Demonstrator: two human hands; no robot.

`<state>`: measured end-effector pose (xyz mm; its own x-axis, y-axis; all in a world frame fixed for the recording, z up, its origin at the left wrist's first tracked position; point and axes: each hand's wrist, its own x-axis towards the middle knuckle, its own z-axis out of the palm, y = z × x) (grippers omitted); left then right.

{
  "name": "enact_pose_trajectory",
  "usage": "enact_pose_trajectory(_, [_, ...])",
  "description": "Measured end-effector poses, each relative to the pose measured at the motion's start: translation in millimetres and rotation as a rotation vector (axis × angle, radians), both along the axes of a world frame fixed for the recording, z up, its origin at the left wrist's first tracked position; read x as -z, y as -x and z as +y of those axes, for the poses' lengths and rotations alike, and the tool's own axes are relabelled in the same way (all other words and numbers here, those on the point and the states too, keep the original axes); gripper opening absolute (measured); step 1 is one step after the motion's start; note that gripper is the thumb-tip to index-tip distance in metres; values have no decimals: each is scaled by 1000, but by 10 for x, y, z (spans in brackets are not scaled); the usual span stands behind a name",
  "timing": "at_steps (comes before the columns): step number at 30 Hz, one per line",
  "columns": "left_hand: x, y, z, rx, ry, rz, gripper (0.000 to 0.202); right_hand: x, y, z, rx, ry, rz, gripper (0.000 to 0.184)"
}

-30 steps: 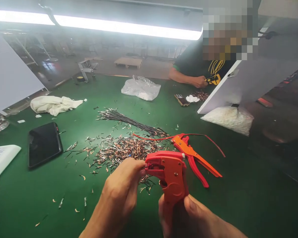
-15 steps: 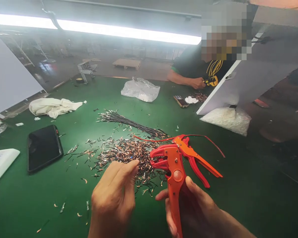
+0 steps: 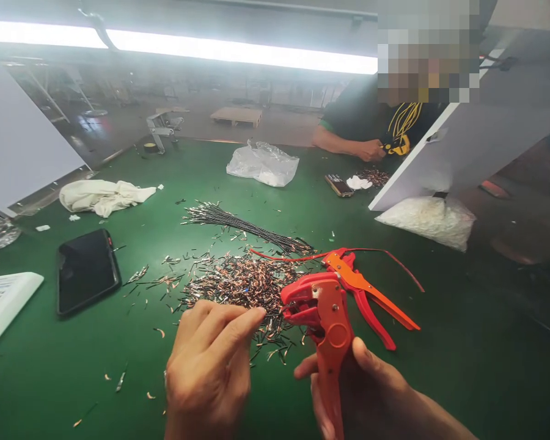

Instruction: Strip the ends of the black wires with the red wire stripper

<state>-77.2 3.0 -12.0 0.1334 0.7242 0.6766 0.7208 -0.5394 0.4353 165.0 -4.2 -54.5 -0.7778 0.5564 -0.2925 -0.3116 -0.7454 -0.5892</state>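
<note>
My right hand point(image 3: 376, 385) is wrapped around the handles of an orange and red wire stripper point(image 3: 334, 330), which stands upright with its jaws pointing left. Close to those jaws, the thumb and forefinger of my left hand point(image 3: 211, 360) are pinched together. What they hold is too small to make out. Behind and below both hands spreads a pile of short black wire scraps with copper ends point(image 3: 242, 278). A second orange and red wire stripper point(image 3: 357, 281) lies on the table just beyond the one I hold.
A bundle of black wires point(image 3: 247, 226) and a red strip point(image 3: 403, 269) lie past the pile. Leftward are a black phone point(image 3: 88, 272), a white cloth point(image 3: 105, 197) and a white object point(image 3: 9, 299). Farther off are a plastic bag point(image 3: 263, 164), a partition point(image 3: 476, 134) and a co-worker's hand point(image 3: 371, 150).
The held wire stripper has turned a little, and its jaws look closer together. My left fingertips have moved slightly right and down, towards the jaws. The whole view has shifted a bit.
</note>
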Motion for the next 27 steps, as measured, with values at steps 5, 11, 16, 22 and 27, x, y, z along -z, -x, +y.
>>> enact_pose_trajectory(5, [0,-42,8,44,5,-11,35,54,28,-61,27,7,-2,85])
enact_pose_trajectory(11, [-12,-110,-25,-21,25,-11,27,22,49,-48,59,1,70,79])
enact_pose_trajectory(16, [-5,-172,-79,-70,25,-7,16,-62,65,16,203,-88,36,48])
enact_pose_trajectory(22, [77,-342,-102,68,121,-51,24,-171,124,19,235,-23,-70,55])
enact_pose_trajectory(27, [109,-591,-167,165,281,-207,25,-194,154,13,350,-181,-183,54])
